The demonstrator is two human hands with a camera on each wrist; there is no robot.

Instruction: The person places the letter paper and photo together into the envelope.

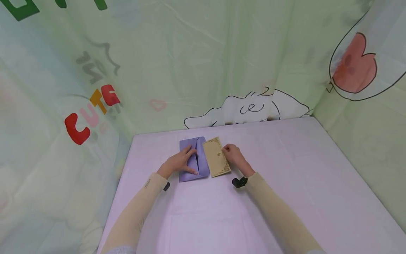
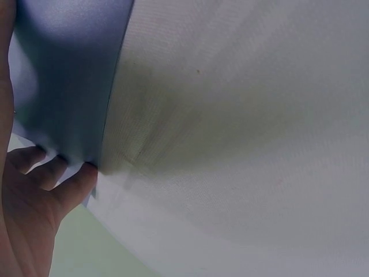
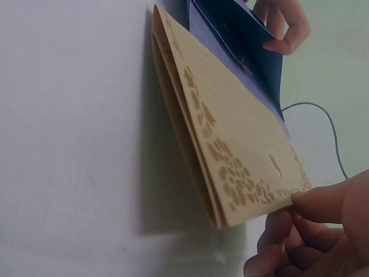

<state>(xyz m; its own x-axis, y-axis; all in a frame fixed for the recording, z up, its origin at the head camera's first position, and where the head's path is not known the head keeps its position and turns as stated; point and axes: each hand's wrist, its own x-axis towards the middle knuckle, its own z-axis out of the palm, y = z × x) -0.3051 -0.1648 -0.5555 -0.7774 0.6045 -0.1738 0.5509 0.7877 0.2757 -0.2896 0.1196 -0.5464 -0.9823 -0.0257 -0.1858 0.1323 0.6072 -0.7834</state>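
A purple envelope (image 1: 204, 165) lies on the table with its flap side folded out to the right and a dark slit at its mouth. Spread across it is my left hand (image 1: 180, 162), thumb and fingertips resting on the paper by the slit. In the left wrist view, several fingertips touch the far end of the envelope (image 2: 69, 69). My right hand (image 1: 234, 157) pinches the right long edge of a tan folded card (image 1: 215, 158) with brown floral corners. The right wrist view shows the card (image 3: 230, 115) raised at a tilt, its layers visible, beside the envelope's mouth.
A pale lilac cloth covers the table (image 1: 272, 211). Behind it hangs a light green curtain (image 1: 196, 63) with cartoon drawings and coloured letters. Black wrist cameras (image 1: 239, 182) sit on the sleeves.
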